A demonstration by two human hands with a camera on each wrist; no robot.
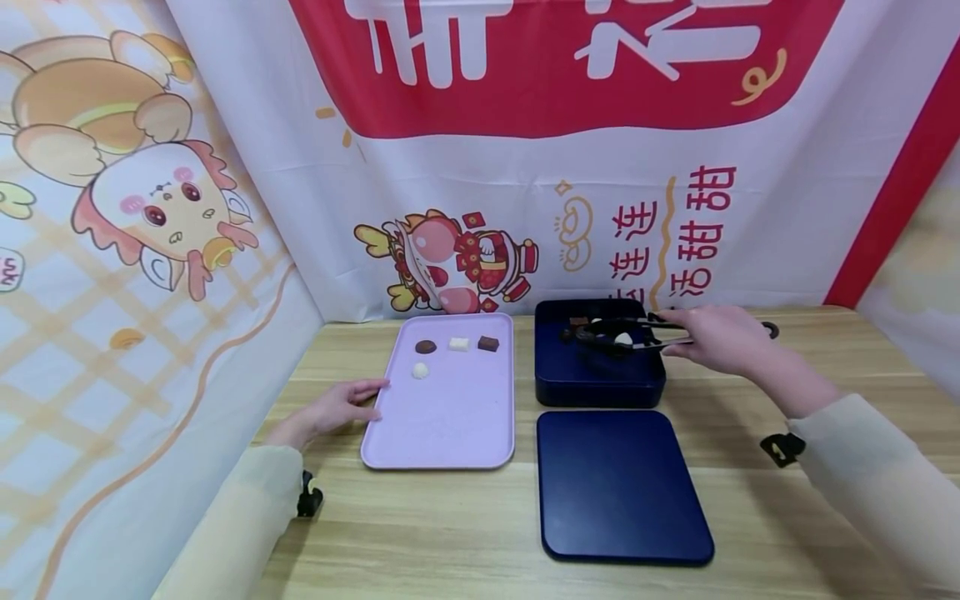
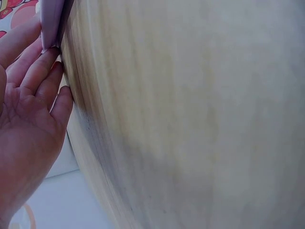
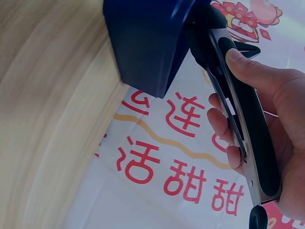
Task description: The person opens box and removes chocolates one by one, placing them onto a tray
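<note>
Closest to the right wrist camera, our right hand (image 3: 290, 109) has its fingers curled round the tongs (image 3: 252, 129), thumb pressed along one arm. Their far end dips into the navy box (image 1: 600, 393); whether the tips are clamped on anything we cannot tell, since they blend into the dark interior. By them we make out a small brown block (image 1: 578, 322), and a white piece (image 1: 623, 339) shows beside the tongs' arms.

Our left hand (image 1: 341, 407) touches the left rim of the lilac tray (image 1: 450, 425), thumb and fingers apart and nearly straight. On the tray's far half sit a round brown chocolate (image 1: 425, 347), a white block (image 1: 459, 343) and a brown square (image 1: 488, 343) in a row, with a white dome (image 1: 420, 371) just on our side of the round one.

Further out, the navy lid (image 1: 622, 487) lies flat on the tabletop (image 1: 450, 542), just nearer us than the box, so uncovering is done. We judge the work to be partway: four pieces rest on the tray, much of its near half is bare, and those in the box seem left to handle.
</note>
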